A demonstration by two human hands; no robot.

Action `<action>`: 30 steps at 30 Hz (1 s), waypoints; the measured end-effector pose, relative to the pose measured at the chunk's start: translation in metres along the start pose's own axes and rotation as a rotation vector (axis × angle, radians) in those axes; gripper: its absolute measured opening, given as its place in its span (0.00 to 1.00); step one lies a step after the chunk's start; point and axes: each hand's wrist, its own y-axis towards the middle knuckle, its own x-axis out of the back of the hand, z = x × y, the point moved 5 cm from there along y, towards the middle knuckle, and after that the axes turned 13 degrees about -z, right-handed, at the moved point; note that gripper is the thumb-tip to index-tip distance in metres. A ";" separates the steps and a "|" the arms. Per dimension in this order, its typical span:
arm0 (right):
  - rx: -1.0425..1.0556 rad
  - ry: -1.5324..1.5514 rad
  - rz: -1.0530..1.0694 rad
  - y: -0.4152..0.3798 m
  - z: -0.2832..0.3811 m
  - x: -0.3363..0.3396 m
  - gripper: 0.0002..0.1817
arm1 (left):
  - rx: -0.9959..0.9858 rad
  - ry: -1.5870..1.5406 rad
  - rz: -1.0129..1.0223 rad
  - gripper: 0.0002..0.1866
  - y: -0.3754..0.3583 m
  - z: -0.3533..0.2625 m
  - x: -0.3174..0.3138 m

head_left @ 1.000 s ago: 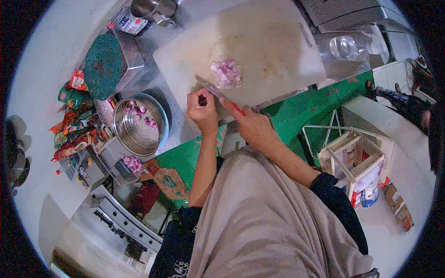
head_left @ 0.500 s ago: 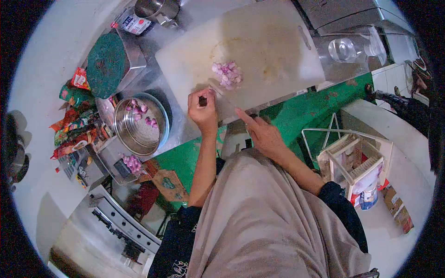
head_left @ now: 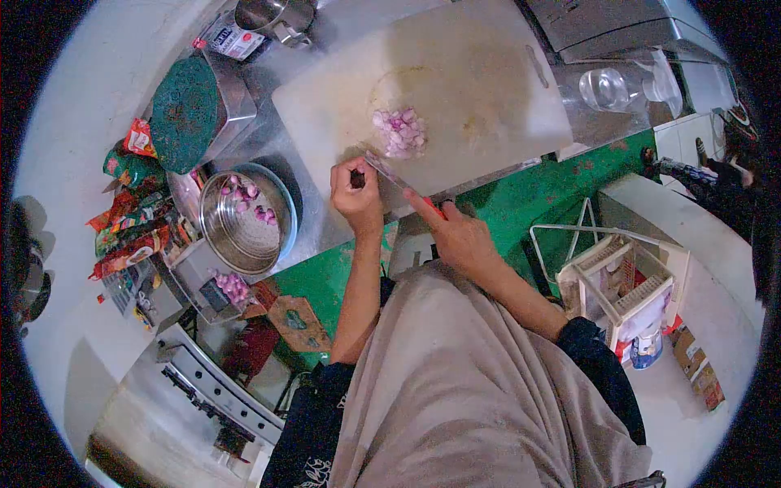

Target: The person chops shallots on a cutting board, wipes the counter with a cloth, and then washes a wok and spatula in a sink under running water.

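My right hand (head_left: 465,242) is closed round the red handle of a knife (head_left: 389,173), its index finger stretched along the top. The blade points up and left, its tip close to the fingers of my left hand (head_left: 356,195). That left hand is curled at the near edge of a white cutting board (head_left: 325,106), thumb and fingers drawn together; whatever they pinch is hidden. Just beyond the knife tip lies a small heap of chopped pink-white shallots (head_left: 400,132) on the board.
Left of the board, a steel bowl (head_left: 244,252) holds several peeled shallots. More shallots (head_left: 232,286) sit in a clear container below it. A green-topped container (head_left: 185,114) and food packets (head_left: 134,224) line the wall. A clear jar (head_left: 604,88) lies at right; a person (head_left: 708,187) is far right.
The knife has turned in my right hand, so its red handle and the flat of the blade now show. My left hand has stayed almost where it was. The chopped heap looks the same.
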 end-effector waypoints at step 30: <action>-0.026 0.089 0.021 0.001 -0.007 -0.001 0.43 | 0.030 0.020 -0.013 0.06 -0.002 0.004 -0.001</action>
